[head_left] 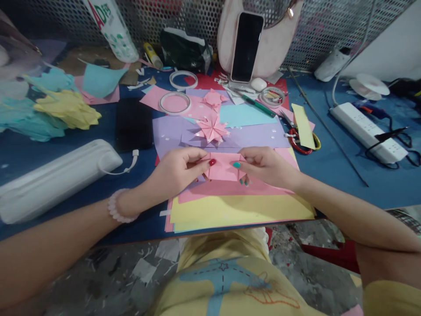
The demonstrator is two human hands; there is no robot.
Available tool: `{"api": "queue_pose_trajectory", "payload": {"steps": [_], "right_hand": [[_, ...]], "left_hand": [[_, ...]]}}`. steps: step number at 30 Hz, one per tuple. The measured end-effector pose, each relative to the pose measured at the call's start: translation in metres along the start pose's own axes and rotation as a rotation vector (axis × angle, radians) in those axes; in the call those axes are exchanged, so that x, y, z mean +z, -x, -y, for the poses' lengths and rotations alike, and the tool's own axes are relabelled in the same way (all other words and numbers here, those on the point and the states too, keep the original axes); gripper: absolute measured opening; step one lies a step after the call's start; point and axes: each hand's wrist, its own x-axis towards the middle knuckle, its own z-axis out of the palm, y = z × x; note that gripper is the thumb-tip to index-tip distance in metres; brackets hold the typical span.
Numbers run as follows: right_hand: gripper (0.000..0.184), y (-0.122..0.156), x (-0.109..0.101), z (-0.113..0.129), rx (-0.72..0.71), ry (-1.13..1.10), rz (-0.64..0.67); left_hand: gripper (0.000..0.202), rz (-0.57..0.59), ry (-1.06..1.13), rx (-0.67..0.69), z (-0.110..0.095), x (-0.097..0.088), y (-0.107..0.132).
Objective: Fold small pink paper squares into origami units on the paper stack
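Observation:
A small folded pink paper (223, 166) is pinched between both hands above a stack of coloured sheets. My left hand (179, 169) grips its left edge with thumb and fingers closed. My right hand (263, 166) grips its right edge the same way. Under them lie a pink sheet (230, 188), a yellow sheet (237, 210) and a purple sheet (171, 136). Just beyond the hands sits a finished pink paper star (212, 128), with a second pink folded shape (213, 97) behind it.
Tape rolls (175, 103) (183, 80) (272, 95), a green pen (259, 106), red-handled scissors (297, 140), a propped phone (246, 46), a dark phone lying flat (133, 123), a white case (55, 177), a power strip (368, 131) and crumpled paper (67, 107) crowd the blue table (345, 171).

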Motion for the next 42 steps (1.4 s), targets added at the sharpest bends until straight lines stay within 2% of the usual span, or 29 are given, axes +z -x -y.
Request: {"api": "queue_pose_trajectory", "payload": {"steps": [3, 6, 9, 12, 14, 17, 20, 24, 28, 30, 34, 38, 42], "right_hand": [[0.035, 0.001, -0.008, -0.003, -0.129, 0.229, -0.037], [0.03, 0.001, -0.018, -0.009, -0.365, 0.551, -0.108], [0.033, -0.001, -0.027, -0.014, -0.678, 0.796, -0.104], [0.032, -0.006, -0.034, -0.015, -0.966, 0.974, -0.089], [0.026, -0.009, -0.036, -0.015, -1.067, 1.129, -0.125], [0.02, -0.011, -0.039, -0.018, -1.118, 1.369, -0.183], [0.023, -0.01, -0.041, -0.024, -1.085, 1.478, -0.137], [0.031, -0.005, -0.042, -0.035, -0.932, 1.344, 0.043], [0.033, 0.0, -0.042, -0.04, -0.79, 1.162, 0.052], [0.031, -0.001, -0.045, -0.04, -0.798, 1.067, 0.067], [0.031, -0.014, -0.061, -0.033, -0.873, 0.937, 0.229], [0.029, -0.036, -0.073, -0.028, -0.917, 0.94, 0.366], [0.026, -0.053, -0.072, -0.026, -0.956, 0.908, 0.45]], "left_hand": [[0.034, -0.027, -0.207, 0.149, 0.004, -0.005, -0.004], [0.039, -0.011, -0.462, 0.355, 0.014, -0.014, -0.003], [0.041, 0.054, -0.618, 0.622, 0.03, -0.023, 0.0], [0.042, 0.018, -0.673, 0.958, 0.041, -0.029, 0.0], [0.041, 0.0, -0.75, 1.06, 0.041, -0.029, -0.004], [0.041, 0.081, -0.933, 0.985, 0.039, -0.025, -0.014], [0.04, 0.18, -1.038, 0.908, 0.038, -0.02, -0.024], [0.041, 0.22, -1.039, 0.909, 0.035, -0.017, -0.028], [0.044, 0.085, -1.02, 0.927, 0.024, -0.008, -0.019], [0.042, 0.06, -0.974, 0.905, 0.018, -0.001, -0.013], [0.041, 0.145, -0.845, 0.85, 0.014, 0.008, -0.007], [0.039, 0.137, -0.802, 0.833, 0.016, 0.004, -0.01], [0.054, 0.121, -0.801, 0.841, 0.016, -0.001, -0.017]]}}
